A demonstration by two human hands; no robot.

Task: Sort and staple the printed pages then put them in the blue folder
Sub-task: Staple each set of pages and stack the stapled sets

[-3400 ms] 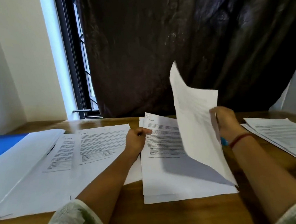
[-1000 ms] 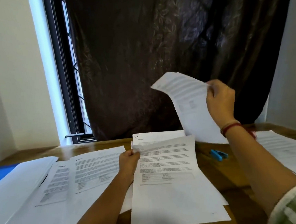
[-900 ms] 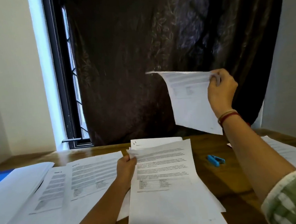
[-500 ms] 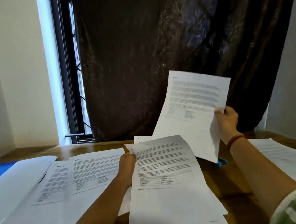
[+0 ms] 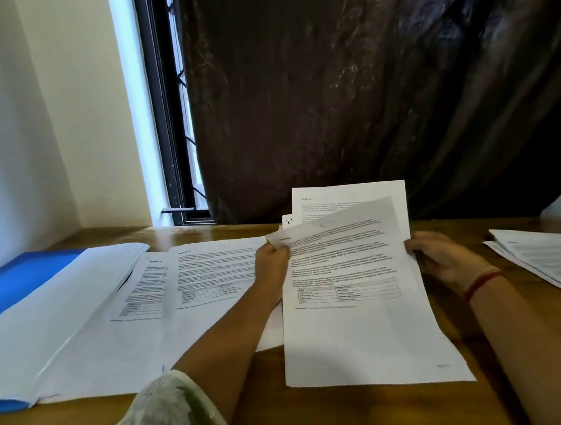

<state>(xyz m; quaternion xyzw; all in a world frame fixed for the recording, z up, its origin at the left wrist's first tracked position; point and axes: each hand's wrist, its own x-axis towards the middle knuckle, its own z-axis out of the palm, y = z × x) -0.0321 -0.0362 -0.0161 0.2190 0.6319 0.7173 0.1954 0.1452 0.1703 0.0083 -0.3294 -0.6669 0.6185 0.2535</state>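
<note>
L hand point(image 5: 272, 261): thumb + fingers pinch top-left corner of top sheet point(image 5: 358, 324); corner lifted off the sheets under it
R hand point(image 5: 448, 259): at right edge of same sheets; fingers curled, tips hidden behind the paper; can't tell if it grips
Back sheet point(image 5: 349, 193): raised behind top sheet; its upper part shows vs dark curtain point(image 5: 362, 84)
Blue folder point(image 5: 22, 281): far left on wooden table point(image 5: 326, 420); open flat; white sheets lie over it
Left pages point(image 5: 209, 274): print up, overlapping; betw folder & L hand
Right pile point(image 5: 551, 261): near table's right side; apart from R hand
R wrist: red thread point(image 5: 483, 282)
</note>
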